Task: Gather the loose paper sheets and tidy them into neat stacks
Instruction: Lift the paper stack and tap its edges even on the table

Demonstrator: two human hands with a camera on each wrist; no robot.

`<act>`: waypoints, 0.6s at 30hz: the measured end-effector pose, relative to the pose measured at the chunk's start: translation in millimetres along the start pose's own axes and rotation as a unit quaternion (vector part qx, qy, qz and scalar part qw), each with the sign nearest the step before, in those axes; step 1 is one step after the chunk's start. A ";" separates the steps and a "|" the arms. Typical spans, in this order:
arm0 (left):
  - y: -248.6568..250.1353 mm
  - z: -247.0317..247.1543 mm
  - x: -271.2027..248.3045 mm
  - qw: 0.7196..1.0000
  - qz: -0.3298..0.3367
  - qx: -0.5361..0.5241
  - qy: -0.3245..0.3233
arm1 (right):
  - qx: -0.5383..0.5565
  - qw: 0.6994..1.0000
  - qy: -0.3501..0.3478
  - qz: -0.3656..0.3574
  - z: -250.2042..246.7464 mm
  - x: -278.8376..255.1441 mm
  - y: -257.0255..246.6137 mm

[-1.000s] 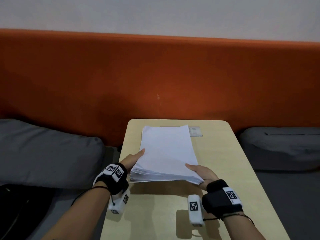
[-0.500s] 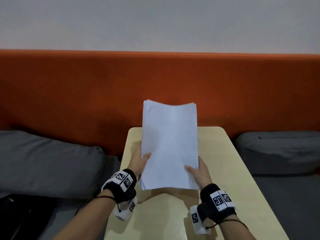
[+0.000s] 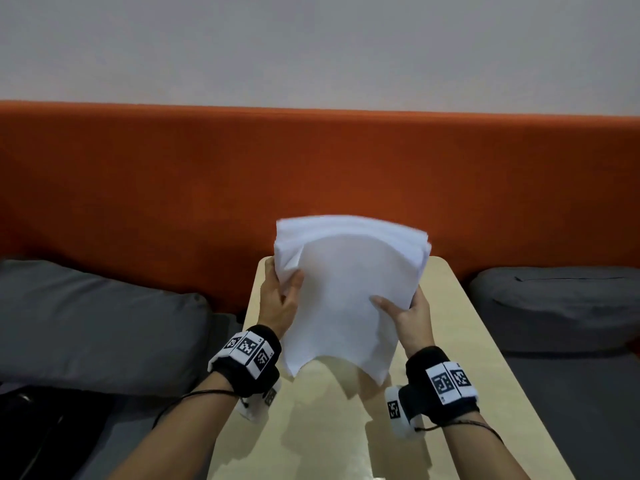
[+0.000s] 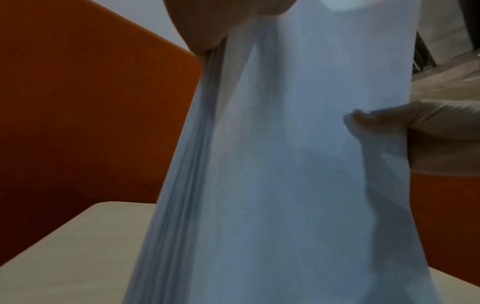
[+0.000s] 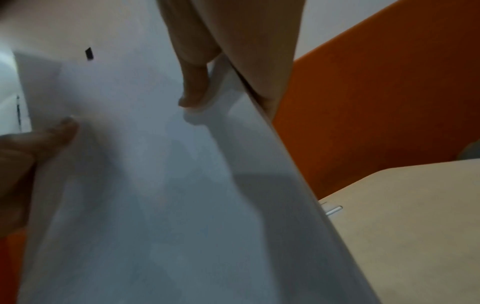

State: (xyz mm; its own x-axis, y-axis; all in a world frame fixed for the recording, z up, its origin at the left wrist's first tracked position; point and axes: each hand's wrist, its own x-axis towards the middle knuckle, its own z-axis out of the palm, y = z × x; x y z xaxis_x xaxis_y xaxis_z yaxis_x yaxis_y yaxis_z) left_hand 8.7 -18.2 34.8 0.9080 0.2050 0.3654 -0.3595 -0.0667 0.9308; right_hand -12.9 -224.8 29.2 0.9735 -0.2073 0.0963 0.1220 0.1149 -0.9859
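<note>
Only right-wrist view shows paper stack (image 5: pixel 155 185) marked black.

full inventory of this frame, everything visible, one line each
paper stack: one, white, bowed, held upright over the table's far end
table: one, light wood, centre
small slot fitting: one, pale, on the table's far end
backrest: one, orange, along the wall
cushions: two, grey, either side of the table
wall: pale grey, behind
wrist bands: two, black with white markers
left hand: grips the stack's left edge
right hand: grips the stack's right edge
</note>
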 end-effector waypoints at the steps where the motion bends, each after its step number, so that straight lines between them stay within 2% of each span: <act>1: 2.3 -0.3 0.0 1.000 0.004 -0.010 0.010 | 0.008 1.000 -0.007 0.000 -0.1 -0.8 -4.7; 6: 9.0 -2.0 7.9 0.998 0.015 -0.049 0.033 | 0.043 0.999 -0.028 0.005 -1.8 1.1 -18.9; 13: 15.0 -7.4 11.9 0.993 -0.015 -0.113 0.015 | 0.040 0.995 -0.080 0.048 -12.7 4.3 -21.7; 16: 16.1 -15.0 14.3 0.990 -0.050 -0.126 -0.035 | 0.047 0.987 -0.140 0.056 -16.8 2.6 -25.8; 18: 22.8 -13.4 11.5 0.989 -0.074 -0.112 -0.065 | 0.031 0.989 -0.135 0.053 -11.9 -1.0 -28.8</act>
State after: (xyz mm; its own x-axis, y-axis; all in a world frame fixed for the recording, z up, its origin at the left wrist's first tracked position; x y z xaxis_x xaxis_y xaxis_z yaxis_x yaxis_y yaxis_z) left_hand 8.0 -4.3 60.0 0.9691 0.0685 0.2371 -0.2457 0.1750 0.9534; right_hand -19.7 -239.5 55.9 0.9965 0.0760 0.0352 0.0208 0.1828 -0.9829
